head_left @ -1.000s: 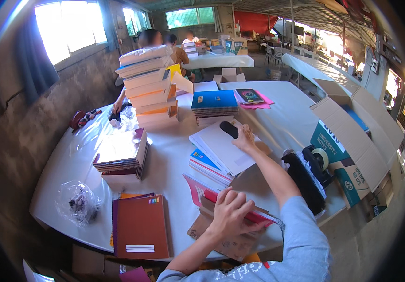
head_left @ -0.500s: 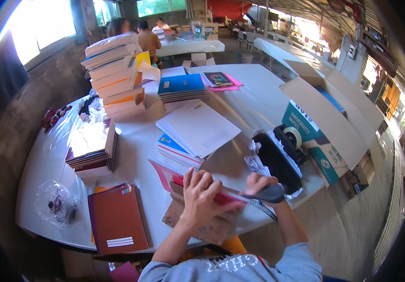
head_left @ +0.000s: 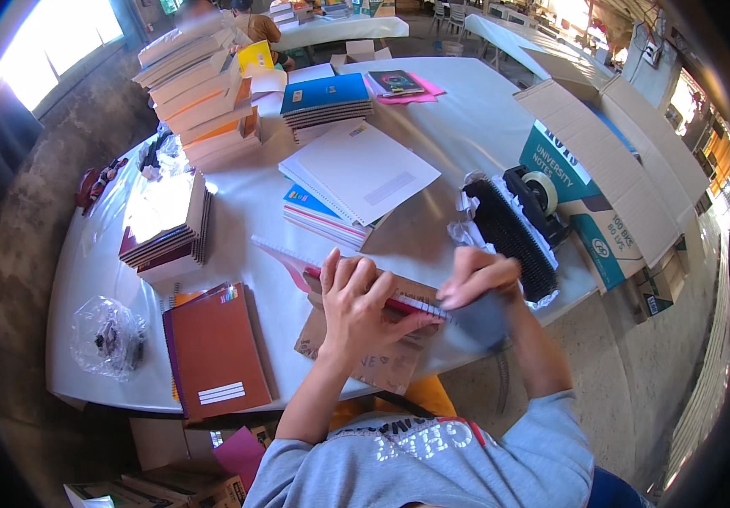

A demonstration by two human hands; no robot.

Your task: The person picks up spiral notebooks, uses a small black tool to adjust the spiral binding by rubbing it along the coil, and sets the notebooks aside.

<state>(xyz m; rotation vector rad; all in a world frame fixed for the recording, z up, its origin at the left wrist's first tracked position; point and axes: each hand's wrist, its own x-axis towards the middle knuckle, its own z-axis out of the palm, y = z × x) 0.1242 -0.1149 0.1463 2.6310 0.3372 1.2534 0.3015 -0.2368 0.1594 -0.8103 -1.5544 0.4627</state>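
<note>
My left hand (head_left: pixel 352 300) is closed around a pink-covered notebook (head_left: pixel 297 267), which stands partly open with its edge of white pages upward. Beneath it lies a piece of brown cardboard (head_left: pixel 373 360) with handwriting, at the table's near edge. My right hand (head_left: pixel 482 275) is at the right end of the notebook, fingers pinched together. Below those fingers a dark grey shape (head_left: pixel 481 322) is smeared by motion, and its kind cannot be made out. Black binding coils (head_left: pixel 500 220) lie in white wrapping on the right, beyond my right hand.
White notebooks (head_left: pixel 361 169) lie ahead, blue ones (head_left: pixel 324 95) behind them. A tall stack of books (head_left: pixel 204 93) and a maroon pile (head_left: pixel 166 216) stand left, near brown notebooks (head_left: pixel 217 351) and a clear plastic bag (head_left: pixel 108 337). A tape dispenser (head_left: pixel 539 193) and an open carton (head_left: pixel 589 182) are right.
The view has tilted down, so the table appears higher. My right hand has shifted slightly, and the dark shape has swung below it. My left hand keeps its hold on the notebook.
</note>
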